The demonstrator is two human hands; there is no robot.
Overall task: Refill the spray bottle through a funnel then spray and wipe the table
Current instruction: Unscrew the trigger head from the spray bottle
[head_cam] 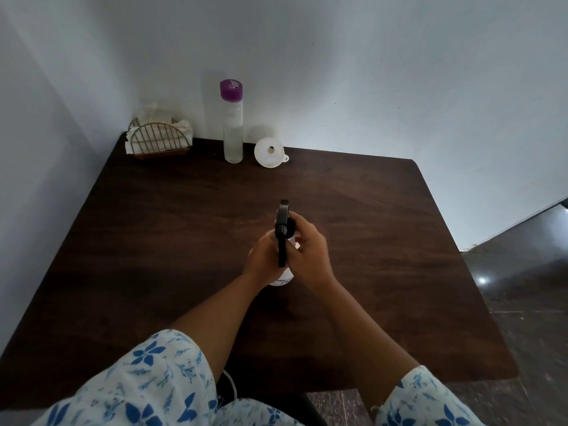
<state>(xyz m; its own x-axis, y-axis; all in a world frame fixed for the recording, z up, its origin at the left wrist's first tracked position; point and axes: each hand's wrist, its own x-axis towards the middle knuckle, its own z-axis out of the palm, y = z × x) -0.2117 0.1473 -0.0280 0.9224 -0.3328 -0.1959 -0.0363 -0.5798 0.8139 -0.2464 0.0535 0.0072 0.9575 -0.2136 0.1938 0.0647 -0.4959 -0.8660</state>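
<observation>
Gripping the spray bottle (pixel 281 273) with both hands near the middle of the dark wooden table (pixel 153 241), I see it standing upright on the surface.

My left hand (pixel 262 261) wraps the clear body; my right hand (pixel 309 250) closes around the neck beside the black trigger head (pixel 282 229), nozzle pointing toward the far wall. Far edge, left to right: wire napkin holder (pixel 158 141) with cloths in the corner, tall clear bottle with purple cap (pixel 232 121), white funnel (pixel 270 152) lying on its side just beside it. All three well apart from the hands. Bare tabletop lies open on every side of the spray bottle; right edge borders dark floor.
</observation>
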